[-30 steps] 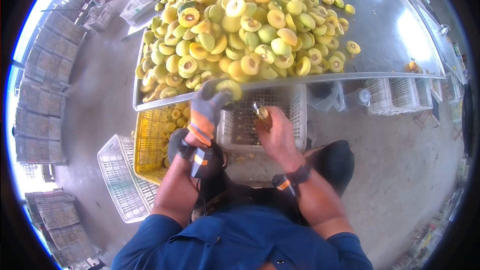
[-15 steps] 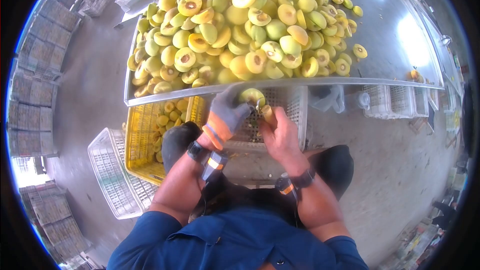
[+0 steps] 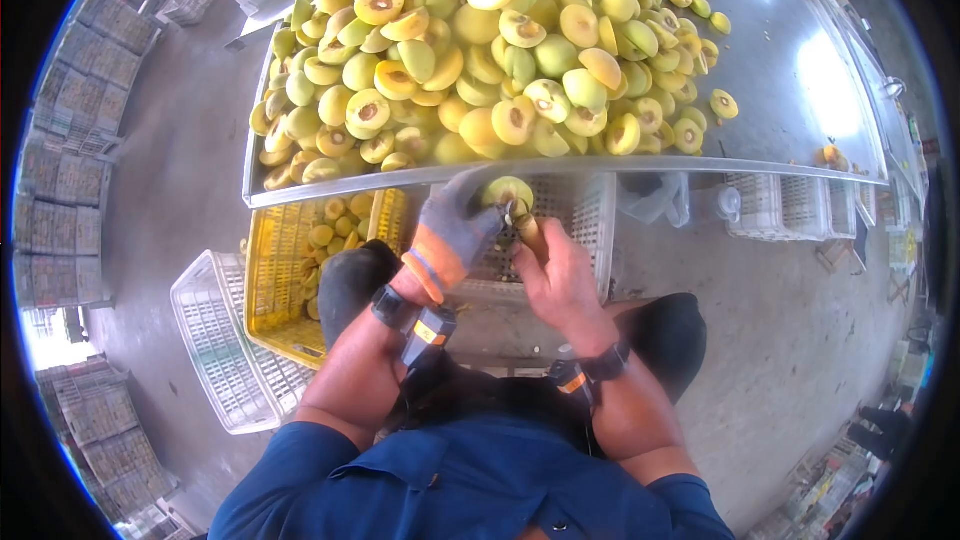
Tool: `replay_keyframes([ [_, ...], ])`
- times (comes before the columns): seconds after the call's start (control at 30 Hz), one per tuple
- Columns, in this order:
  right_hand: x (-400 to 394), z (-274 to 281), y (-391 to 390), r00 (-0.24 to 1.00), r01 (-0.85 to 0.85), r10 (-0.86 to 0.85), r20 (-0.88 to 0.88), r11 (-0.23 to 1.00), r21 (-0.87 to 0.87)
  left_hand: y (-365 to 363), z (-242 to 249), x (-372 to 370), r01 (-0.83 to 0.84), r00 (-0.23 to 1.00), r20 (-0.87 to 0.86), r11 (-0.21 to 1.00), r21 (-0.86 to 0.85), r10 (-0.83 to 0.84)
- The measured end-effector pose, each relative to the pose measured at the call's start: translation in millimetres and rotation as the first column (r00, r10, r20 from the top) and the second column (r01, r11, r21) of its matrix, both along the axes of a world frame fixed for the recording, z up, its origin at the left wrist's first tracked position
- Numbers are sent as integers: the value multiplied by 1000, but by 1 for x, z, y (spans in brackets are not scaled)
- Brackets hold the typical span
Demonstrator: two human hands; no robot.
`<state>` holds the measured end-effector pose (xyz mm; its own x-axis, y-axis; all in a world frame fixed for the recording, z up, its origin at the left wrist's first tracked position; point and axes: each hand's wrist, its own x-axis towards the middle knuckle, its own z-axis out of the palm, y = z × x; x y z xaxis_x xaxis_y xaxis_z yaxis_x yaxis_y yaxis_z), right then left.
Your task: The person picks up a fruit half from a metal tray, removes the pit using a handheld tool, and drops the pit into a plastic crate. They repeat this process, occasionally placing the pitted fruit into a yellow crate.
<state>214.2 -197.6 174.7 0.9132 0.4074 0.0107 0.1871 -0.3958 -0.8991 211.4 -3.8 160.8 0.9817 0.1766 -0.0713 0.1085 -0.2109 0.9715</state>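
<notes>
My left hand [image 3: 450, 230], in a grey and orange glove, is closed around a yellow-green peach half [image 3: 512, 190] just below the table's front edge. A short wooden-handled pitting tool [image 3: 530, 231] is gripped in my bare right hand [image 3: 562, 275]. Its small metal tip is against the cut face of the fruit, close to the left fingertips. What the tip does at the stone is too small to make out. Beneath both hands stands a pale perforated crate [image 3: 603, 230], with small bits inside it.
A large heap of halved peaches [image 3: 480, 70] covers much of the metal table [image 3: 780, 70]. To the left, a yellow crate [image 3: 262, 290] holds peach halves, beside a white crate [image 3: 215, 340]. More crates [image 3: 785, 205] stand under the table at right. Stacked crates [image 3: 75, 170] line the far left.
The metal tip and right hand have shifted slightly against the peach half. Both hands keep their grips. The view has moved very slightly.
</notes>
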Motion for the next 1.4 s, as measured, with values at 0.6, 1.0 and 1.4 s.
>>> replay_keyframes([
  [0.6,5,-5,-5,981,51,-38,-189,997,63,4,7,1,13,996,-93,999,-42,-17],
  [1.0,2,-3,-1,992,55,-53,-113,998,18,4,1,-5,71,997,21,995,72,-73],
  [1.4,-1,-9,3,999,-30,24,-34,982,-186,3,11,-5,122,986,55,914,387,-155],
])
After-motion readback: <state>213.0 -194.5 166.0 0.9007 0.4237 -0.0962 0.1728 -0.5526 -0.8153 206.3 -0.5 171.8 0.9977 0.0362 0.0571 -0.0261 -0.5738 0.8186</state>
